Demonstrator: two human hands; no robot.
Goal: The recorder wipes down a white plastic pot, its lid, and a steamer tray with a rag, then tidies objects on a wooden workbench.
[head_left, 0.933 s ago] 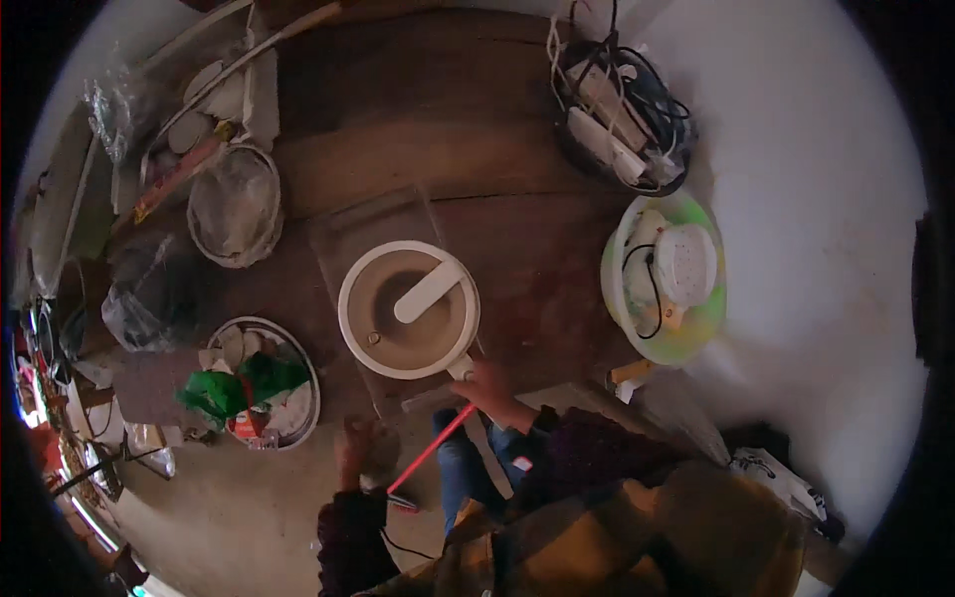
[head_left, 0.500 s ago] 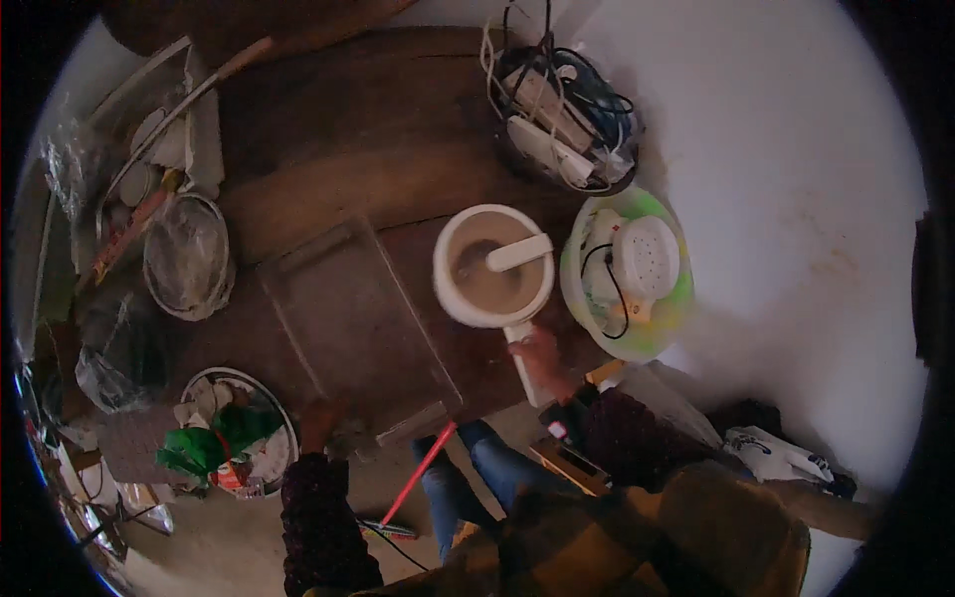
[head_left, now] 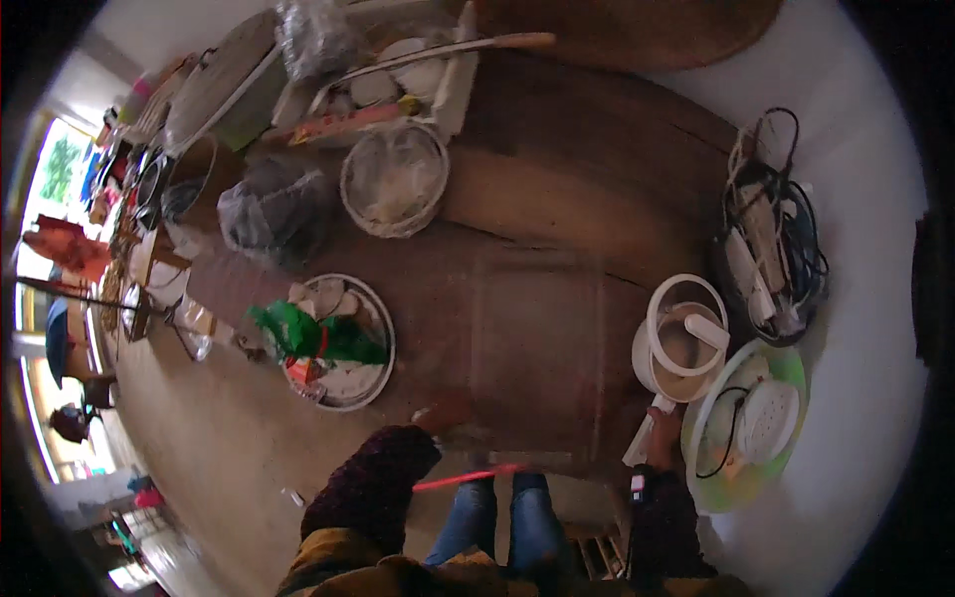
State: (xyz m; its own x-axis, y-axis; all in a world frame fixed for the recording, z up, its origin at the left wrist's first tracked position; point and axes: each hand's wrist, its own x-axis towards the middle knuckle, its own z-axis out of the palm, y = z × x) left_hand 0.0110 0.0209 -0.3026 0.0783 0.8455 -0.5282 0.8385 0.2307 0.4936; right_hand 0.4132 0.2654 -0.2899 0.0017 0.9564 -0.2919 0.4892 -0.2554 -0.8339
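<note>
White plastic catches the eye first in the head view: the pot point(head_left: 647, 370), its lid point(head_left: 706, 330) on, has travelled to the right. Less than a second ago it sat on the clear panel point(head_left: 537, 358) in mid-table; half a second ago it was off the panel and part way across; now it is just beside the pale green bowl point(head_left: 796, 390), near the basket point(head_left: 741, 298) of cables point(head_left: 786, 234). Whether pot and bowl touch, or whether the pot's base is fully down, I cannot tell.

The right hand point(head_left: 664, 438) has gone with it, fingers closed around the handle point(head_left: 638, 445), which points back toward the person. The left hand point(head_left: 443, 413) is by the table's front edge, near the panel's closer left corner; it is dim and blurred, so I cannot tell whether its fingers are spread or pressed together.

My reading is that the shift sideways is mostly done: the panel no longer lies under the pot, while the right hand has yet to let go. The plate point(head_left: 391, 350) with the green bag point(head_left: 316, 335) stays to the left, apart from both.
</note>
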